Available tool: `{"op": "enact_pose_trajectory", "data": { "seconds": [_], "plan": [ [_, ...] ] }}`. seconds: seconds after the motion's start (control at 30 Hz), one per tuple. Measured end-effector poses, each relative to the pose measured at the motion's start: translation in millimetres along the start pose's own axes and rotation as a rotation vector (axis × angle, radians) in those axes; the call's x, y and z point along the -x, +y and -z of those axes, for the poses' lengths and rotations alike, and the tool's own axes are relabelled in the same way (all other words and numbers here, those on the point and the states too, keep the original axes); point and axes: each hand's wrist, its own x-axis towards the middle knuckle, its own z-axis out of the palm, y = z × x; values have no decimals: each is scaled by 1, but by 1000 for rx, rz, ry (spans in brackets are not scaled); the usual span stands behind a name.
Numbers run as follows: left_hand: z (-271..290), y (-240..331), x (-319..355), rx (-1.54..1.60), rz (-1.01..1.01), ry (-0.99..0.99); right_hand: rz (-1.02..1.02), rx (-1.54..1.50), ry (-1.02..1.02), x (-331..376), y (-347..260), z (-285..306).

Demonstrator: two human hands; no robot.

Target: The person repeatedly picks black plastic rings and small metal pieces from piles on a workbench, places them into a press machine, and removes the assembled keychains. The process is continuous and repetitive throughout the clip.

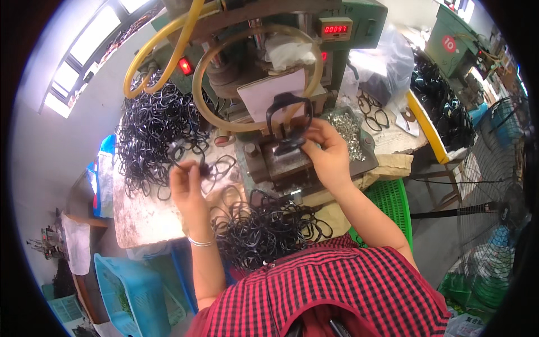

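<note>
My right hand (327, 154) pinches a black eyeglass frame (289, 102) at the metal fixture (292, 167) of a press. One rim of the frame stands upright above the fixture, and its lower part lies against the block. To the left, over the pale worktable (149, 222), my left hand (189, 188) is closed with thumb and fingers together at another black eyeglass frame (178, 154). Its grip is partly hidden. Close by on the table lies a loose black frame (224, 167).
A large heap of black frames (151, 126) covers the table's far left; another pile (269, 227) lies nearest my body. Small metal parts (345, 132) fill a tray right of the fixture. A yellowish hose (203, 109) loops before the press. A green basket (390, 205) stands right, a fan (497, 205) farther out.
</note>
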Motion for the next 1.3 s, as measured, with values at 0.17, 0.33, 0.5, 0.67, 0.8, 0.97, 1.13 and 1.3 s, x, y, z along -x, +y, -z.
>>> {"op": "enact_pose_trajectory", "data": {
  "seconds": [0.17,0.33,0.5,0.67,0.8,0.97,1.13,1.3],
  "plan": [
    [-41,99,-5,241,-451,-131,-117,-218,-51,1,-19,-20],
    [-49,111,-9,42,-408,-64,-56,-105,2,16,-40,-37],
    [-73,112,21,75,-249,-362,252,784,-35,-1,-30,23],
    [-99,107,19,94,-90,-443,228,1312,141,0,42,95],
    [-105,99,14,-5,-191,-469,385,1232,166,1,54,104],
    [-108,100,14,24,-172,-443,561,1344,-211,-18,44,87],
    [-85,86,35,49,-242,-342,524,1269,-28,-34,42,93],
    [-10,78,-3,-37,-343,124,60,665,385,3,22,97]
  ]
}}
